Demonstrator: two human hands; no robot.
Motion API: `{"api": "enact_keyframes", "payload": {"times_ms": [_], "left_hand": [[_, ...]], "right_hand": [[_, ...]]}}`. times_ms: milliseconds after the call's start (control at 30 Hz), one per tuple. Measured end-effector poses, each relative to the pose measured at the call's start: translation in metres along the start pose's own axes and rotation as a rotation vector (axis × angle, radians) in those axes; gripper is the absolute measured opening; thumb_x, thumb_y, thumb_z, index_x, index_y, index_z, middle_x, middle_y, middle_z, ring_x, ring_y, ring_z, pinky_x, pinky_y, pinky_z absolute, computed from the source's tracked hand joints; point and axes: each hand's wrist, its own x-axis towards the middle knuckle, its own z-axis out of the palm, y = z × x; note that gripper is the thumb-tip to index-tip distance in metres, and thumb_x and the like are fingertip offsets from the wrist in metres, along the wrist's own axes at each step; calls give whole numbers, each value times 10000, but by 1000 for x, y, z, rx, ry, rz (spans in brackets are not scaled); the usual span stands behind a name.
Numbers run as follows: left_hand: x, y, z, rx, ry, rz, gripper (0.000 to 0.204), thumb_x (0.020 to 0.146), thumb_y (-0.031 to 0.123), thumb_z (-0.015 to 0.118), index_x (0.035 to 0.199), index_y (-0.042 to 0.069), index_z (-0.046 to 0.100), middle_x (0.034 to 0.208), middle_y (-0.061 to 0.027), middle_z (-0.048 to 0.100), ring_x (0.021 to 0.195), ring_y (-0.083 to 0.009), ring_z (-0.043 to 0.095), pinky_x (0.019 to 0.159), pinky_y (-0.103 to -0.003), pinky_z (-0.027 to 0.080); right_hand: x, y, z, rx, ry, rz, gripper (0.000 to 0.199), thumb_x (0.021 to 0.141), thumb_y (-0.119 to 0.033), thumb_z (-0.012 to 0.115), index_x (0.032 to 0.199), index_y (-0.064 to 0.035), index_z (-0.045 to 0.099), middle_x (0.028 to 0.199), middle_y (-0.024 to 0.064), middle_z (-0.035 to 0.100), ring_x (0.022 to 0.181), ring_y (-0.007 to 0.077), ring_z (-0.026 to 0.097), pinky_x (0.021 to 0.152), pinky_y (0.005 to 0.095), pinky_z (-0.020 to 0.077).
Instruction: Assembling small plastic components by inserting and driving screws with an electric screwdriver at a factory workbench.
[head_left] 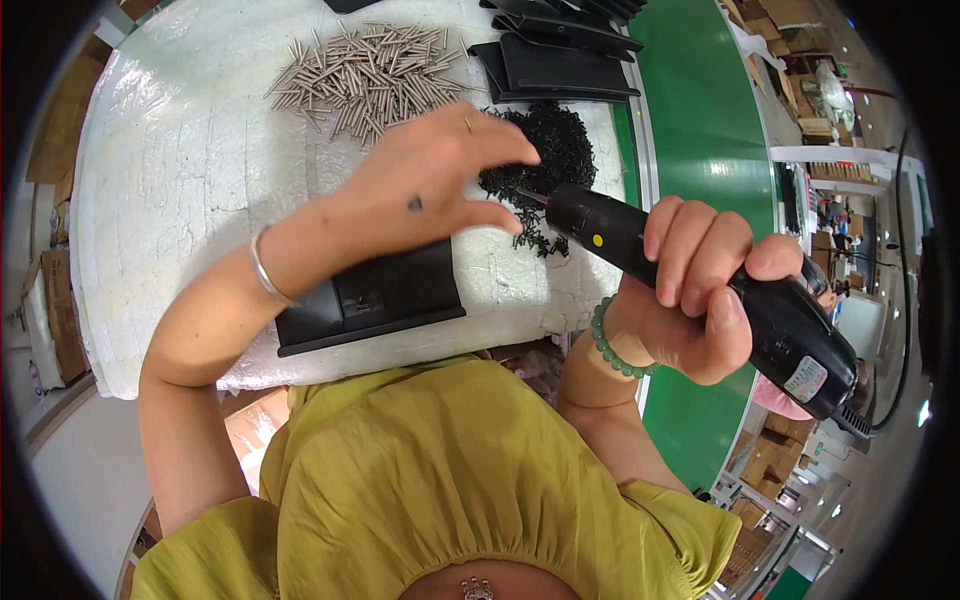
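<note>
My right hand (700, 285) is wrapped round a black electric screwdriver (620, 240) with a cord at its back end. Its thin bit points left, over a heap of small black screws (560, 150). My left hand (440, 175) hovers left of the bit, thumb and fingers spread apart, with nothing seen between them. Below my left wrist lies a flat black panel (400, 295) with a raised near edge, partly hidden by the forearm. Beyond the hand is a pile of thin metal pins (370, 80).
White foam sheeting (190, 170) covers the work surface. Several black panels (560, 65) are stacked at the back right. A green table strip (705, 130) with a pale rail runs along the right. The screwdriver's cord (905, 300) loops up at far right.
</note>
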Motion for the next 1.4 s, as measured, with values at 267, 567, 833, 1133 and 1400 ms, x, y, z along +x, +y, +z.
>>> {"api": "enact_keyframes", "payload": {"times_ms": [267,567,833,1133,1400], "left_hand": [[29,-52,-14,434,-128,-4,84,724,107,700,777,45,678,791,-84,611,837,-257,556,761,-359,484],[22,-54,-8,585,-253,-40,64,718,55,669,777,40,651,810,-81,599,868,-263,541,775,-354,479],[-45,1,-57,240,81,-224,150,806,14,597,941,49,654,788,-116,591,788,-297,546,694,-372,464],[-111,45,-68,-62,296,-576,108,756,-41,658,850,12,650,809,-52,641,731,-123,614,661,-243,508],[-132,42,-51,232,231,-319,201,658,-65,694,836,17,648,839,-81,636,714,-244,608,629,-315,504]], "right_hand": [[0,-2,0,-24,60,-9,339,781,-69,550,1093,-84,416,622,29,463,493,144,443,575,331,389],[-2,-2,3,-6,41,15,351,783,-74,559,1111,-82,432,623,29,467,503,145,446,577,328,387],[4,0,23,-4,-30,148,277,783,-173,533,1050,-128,476,622,-59,436,538,69,423,625,270,345],[3,18,63,131,-120,310,315,762,-141,628,1031,-145,464,624,-53,481,542,83,460,620,253,362],[0,25,72,92,-302,366,304,823,-154,605,1056,-158,409,662,-47,499,557,91,476,607,265,386]]}}
